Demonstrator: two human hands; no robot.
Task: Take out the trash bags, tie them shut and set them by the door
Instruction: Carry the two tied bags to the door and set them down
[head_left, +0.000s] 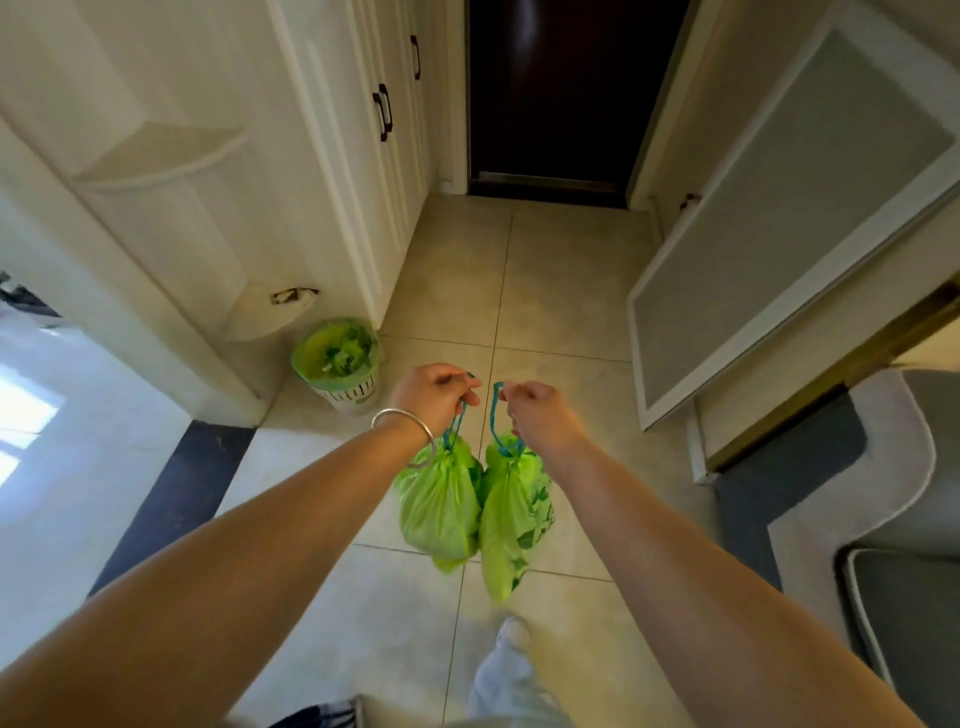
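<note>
A tiled floor (561, 291) is seen running ahead to a dark door (566, 93) at the far end, with white cabinets (332, 156) lining the left side and a pale framed panel (789, 208) leaning in on the right. A grey and white mat (831, 467) is laid at the lower right. Near the cabinets, a small bin (340, 364) lined in green is set on the floor, well short of the door.

2 green trash bags are held up above the floor, side by side and touching, both gathered shut at the neck by blue drawstrings. The left bag (439, 506) is hung from the left hand (434, 395), whose grip is clenched on the drawstring (a silver bangle (405, 428) is worn at that wrist). The right bag (514, 519) is hung from the right hand (540, 415), closed likewise around its drawstring loop (496, 415). A foot in a pale shoe (511, 631) is seen below the bags.
</note>
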